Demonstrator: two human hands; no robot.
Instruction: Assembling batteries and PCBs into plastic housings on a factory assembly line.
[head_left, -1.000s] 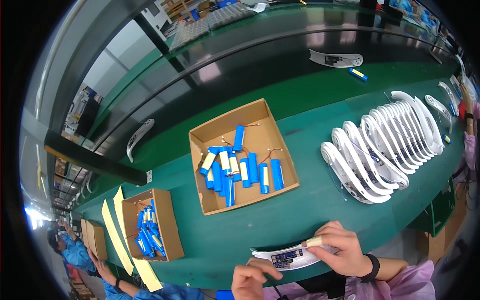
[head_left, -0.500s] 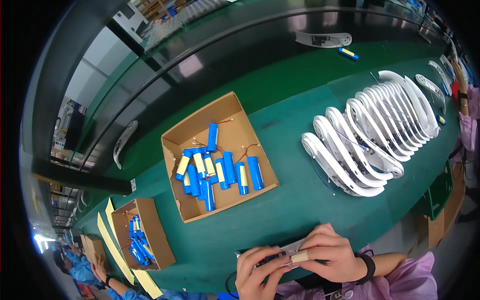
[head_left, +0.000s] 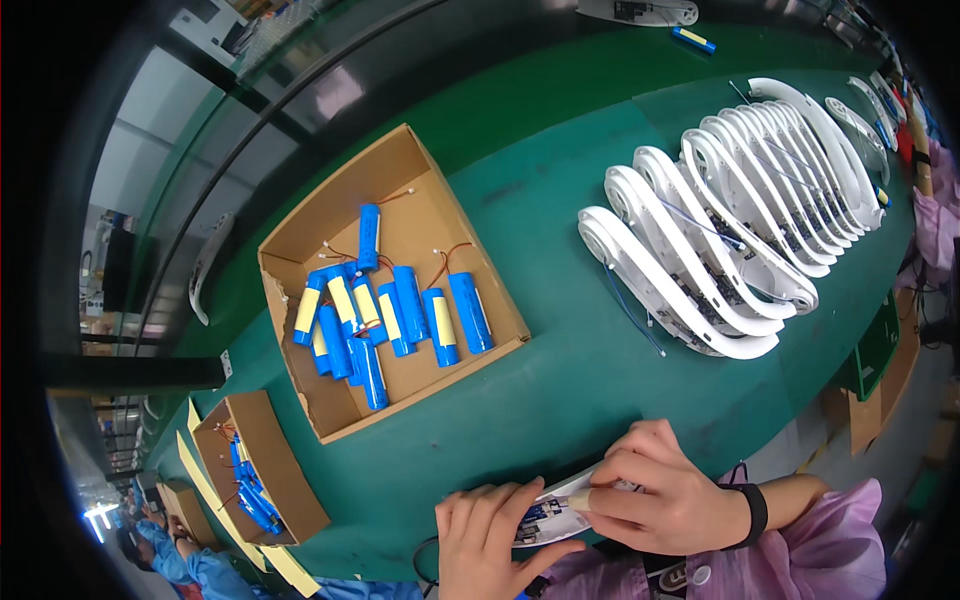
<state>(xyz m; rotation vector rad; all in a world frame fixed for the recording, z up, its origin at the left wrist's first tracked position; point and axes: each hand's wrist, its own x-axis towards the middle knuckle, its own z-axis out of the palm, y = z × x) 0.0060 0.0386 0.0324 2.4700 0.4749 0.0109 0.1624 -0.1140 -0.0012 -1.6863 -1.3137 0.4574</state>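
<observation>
Near the front edge, both my hands are at a white curved housing (head_left: 553, 522) with a circuit board showing inside it. My left hand (head_left: 490, 540) grips its left end, fingers bent over the far side and thumb along the near side. My right hand (head_left: 665, 490) is closed around the right part, fingertips pressed at the board. A small pale-yellow patch (head_left: 580, 499) shows at those fingertips; whether it is a finger cover or part of a battery I cannot tell. A dark cable (head_left: 425, 560) curves beside my left hand.
An open cardboard box (head_left: 470, 215) with blue battery packs stands left of centre; a smaller box (head_left: 290, 470) of batteries is nearer left. Several white curved housings (head_left: 690, 285) stand in a row at right. One battery (head_left: 694, 40) lies far back. Other people work at both sides.
My left hand has turned, its back now more upward and its thumb spread, and more of the circuit board shows. My right hand stays on the housing. The whole view has shifted slightly.
</observation>
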